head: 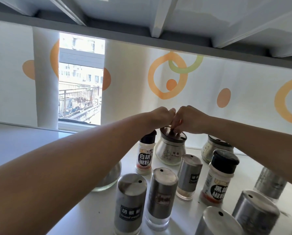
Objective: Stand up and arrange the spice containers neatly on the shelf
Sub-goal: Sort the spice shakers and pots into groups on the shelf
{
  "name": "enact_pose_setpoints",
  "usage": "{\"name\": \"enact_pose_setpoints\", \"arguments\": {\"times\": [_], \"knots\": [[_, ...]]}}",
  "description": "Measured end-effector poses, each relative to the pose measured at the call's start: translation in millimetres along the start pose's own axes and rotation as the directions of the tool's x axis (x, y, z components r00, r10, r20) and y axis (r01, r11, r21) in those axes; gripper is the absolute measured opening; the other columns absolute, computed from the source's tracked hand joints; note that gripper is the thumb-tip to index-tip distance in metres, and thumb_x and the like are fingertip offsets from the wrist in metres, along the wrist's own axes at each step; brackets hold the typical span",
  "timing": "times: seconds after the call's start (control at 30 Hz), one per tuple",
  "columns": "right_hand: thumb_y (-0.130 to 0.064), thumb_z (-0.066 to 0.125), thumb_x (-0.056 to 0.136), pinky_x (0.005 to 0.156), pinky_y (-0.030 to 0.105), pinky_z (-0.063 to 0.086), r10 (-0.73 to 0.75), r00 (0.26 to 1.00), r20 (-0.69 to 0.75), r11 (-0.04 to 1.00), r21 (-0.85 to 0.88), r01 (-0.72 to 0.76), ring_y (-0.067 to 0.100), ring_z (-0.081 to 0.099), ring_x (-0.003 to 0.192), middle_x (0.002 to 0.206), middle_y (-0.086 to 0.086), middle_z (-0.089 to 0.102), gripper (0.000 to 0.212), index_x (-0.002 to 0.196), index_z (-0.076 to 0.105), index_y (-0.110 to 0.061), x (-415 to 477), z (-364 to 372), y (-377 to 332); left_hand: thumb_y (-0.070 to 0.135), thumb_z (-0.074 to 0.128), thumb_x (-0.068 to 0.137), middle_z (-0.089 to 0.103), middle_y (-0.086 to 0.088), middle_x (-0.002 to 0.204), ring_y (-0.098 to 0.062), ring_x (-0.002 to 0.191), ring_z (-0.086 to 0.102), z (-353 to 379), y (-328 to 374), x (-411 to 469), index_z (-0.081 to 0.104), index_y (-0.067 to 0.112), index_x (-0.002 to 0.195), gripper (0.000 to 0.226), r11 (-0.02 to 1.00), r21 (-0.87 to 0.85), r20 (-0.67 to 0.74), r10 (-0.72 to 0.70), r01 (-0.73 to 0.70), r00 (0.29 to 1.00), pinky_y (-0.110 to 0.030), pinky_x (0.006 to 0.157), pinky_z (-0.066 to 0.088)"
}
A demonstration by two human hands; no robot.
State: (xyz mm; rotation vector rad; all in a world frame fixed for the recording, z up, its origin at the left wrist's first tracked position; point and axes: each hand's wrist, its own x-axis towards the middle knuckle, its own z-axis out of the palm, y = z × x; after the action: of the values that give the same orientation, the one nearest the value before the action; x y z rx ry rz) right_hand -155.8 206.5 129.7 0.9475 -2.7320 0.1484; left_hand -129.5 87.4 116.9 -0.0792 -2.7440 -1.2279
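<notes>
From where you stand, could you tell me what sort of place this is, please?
Most likely a home kitchen: a white shelf crowded with steel shakers, pepper bottles and a lidded glass jar, beside a window with a patterned curtain, looking onto a railing and buildings.

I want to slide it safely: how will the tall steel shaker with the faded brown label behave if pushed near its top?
The tall steel shaker is narrow and high, so it would probably tip. Its smooth metal may be slippery; the glass base looks breakable if it falls.
</notes>
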Motion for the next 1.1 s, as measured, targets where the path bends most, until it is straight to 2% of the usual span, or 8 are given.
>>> {"name": "enact_pose_setpoints", "arguments": {"times": [0.2, 0.3, 0.4, 0.5, 0.6, 0.7, 0.87, 1.1], "knots": [[-0.009, 0.067, 0.076, 0.077, 0.025, 0.046, 0.007, 1.000, 0.020, 1.000, 0.005, -0.007, 0.010, 0.056, 0.082, 0.090, 0.004, 0.074, 0.018, 0.091, 0.077, -0.012, -1, 0, -1, 0.035, 0.026, 0.102, 0.063, -0.015, 0.122, -0.024, 0.115, 0.056, 2, -2, 3, 0.061, -0.001, 0.118, 0.053, 1.000, -0.013, -0.016, 0.004, -0.004, 1.000, -0.030, 0.091, 0.036], [-0.012, 0.067, 0.080, 0.067, 0.015, 0.041, 0.006, 0.997, 0.074, 0.999, 0.037, -0.008, 0.009, 0.056, 0.081, 0.094, 0.004, 0.073, 0.021, 0.099, 0.075, -0.011, -5, -8, 4, 0.036, 0.025, 0.102, 0.065, -0.010, 0.112, -0.022, 0.109, 0.056, 3, -3, 3, 0.062, -0.001, 0.116, 0.055, 1.000, -0.011, 0.004, 0.018, -0.018, 1.000, -0.026, 0.088, 0.031], [-0.010, 0.068, 0.081, 0.067, 0.009, 0.042, 0.069, 0.998, -0.008, 0.991, 0.115, -0.068, 0.008, 0.059, 0.083, 0.101, 0.004, 0.073, 0.023, 0.103, 0.073, -0.008, -14, -21, 23, 0.037, 0.026, 0.102, 0.059, -0.003, 0.100, -0.017, 0.099, 0.052, 4, -4, 3, 0.062, -0.001, 0.117, 0.055, 1.000, -0.012, 0.009, 0.015, -0.015, 1.000, -0.025, 0.086, 0.028], [-0.008, 0.067, 0.082, 0.072, 0.018, 0.043, 0.192, 0.979, -0.074, 0.976, 0.118, -0.182, 0.010, 0.058, 0.086, 0.106, 0.007, 0.071, 0.022, 0.104, 0.072, -0.006, -28, -31, 50, 0.037, 0.025, 0.102, 0.062, -0.004, 0.107, -0.018, 0.105, 0.052, 4, -4, 3, 0.062, -0.003, 0.118, 0.056, 1.000, 0.025, 0.024, 0.017, -0.018, 1.000, -0.023, 0.088, 0.026], [-0.011, 0.064, 0.086, 0.080, 0.021, 0.038, 0.294, 0.956, -0.012, 0.954, 0.072, -0.292, 0.015, 0.058, 0.095, 0.114, 0.007, 0.068, 0.025, 0.110, 0.068, -0.007, -45, -36, 75, 0.039, 0.025, 0.102, 0.063, -0.006, 0.124, -0.019, 0.116, 0.053, 4, -4, 3, 0.062, -0.001, 0.118, 0.057, 0.999, 0.043, 0.032, 0.008, -0.010, 0.999, -0.026, 0.094, 0.029], [-0.020, 0.060, 0.088, 0.088, 0.025, 0.043, 0.348, 0.937, 0.030, 0.937, 0.011, -0.349, 0.020, 0.059, 0.108, 0.117, 0.005, 0.067, 0.026, 0.110, 0.068, -0.010, -57, -30, 92, 0.042, 0.027, 0.100, 0.064, -0.008, 0.123, -0.021, 0.115, 0.056, 2, -3, 5, 0.062, 0.005, 0.120, 0.055, 0.998, 0.057, -0.009, 0.016, -0.015, 1.000, -0.033, 0.104, 0.035], [-0.020, 0.061, 0.086, 0.078, 0.027, 0.047, 0.368, 0.929, 0.019, 0.930, 0.000, -0.369, 0.019, 0.062, 0.093, 0.106, 0.006, 0.071, 0.021, 0.100, 0.072, -0.009, -62, -19, 103, 0.044, 0.029, 0.099, 0.065, -0.012, 0.119, -0.027, 0.115, 0.058, 4, 16, 12, 0.063, 0.008, 0.118, 0.053, 0.993, 0.045, -0.132, 0.113, -0.108, 0.985, -0.039, 0.106, 0.039], [-0.013, 0.067, 0.079, 0.073, 0.024, 0.045, 0.329, 0.943, -0.041, 0.944, 0.013, -0.329, 0.018, 0.064, 0.094, 0.100, 0.004, 0.073, 0.015, 0.091, 0.075, -0.011, -62, -15, 109, 0.046, 0.023, 0.100, 0.044, -0.006, 0.147, -0.020, 0.137, 0.038, 48, 57, 17, 0.050, 0.010, 0.135, 0.057, 0.987, 0.051, 0.199, 0.138, -0.151, 0.970, -0.036, 0.117, 0.022]]}}
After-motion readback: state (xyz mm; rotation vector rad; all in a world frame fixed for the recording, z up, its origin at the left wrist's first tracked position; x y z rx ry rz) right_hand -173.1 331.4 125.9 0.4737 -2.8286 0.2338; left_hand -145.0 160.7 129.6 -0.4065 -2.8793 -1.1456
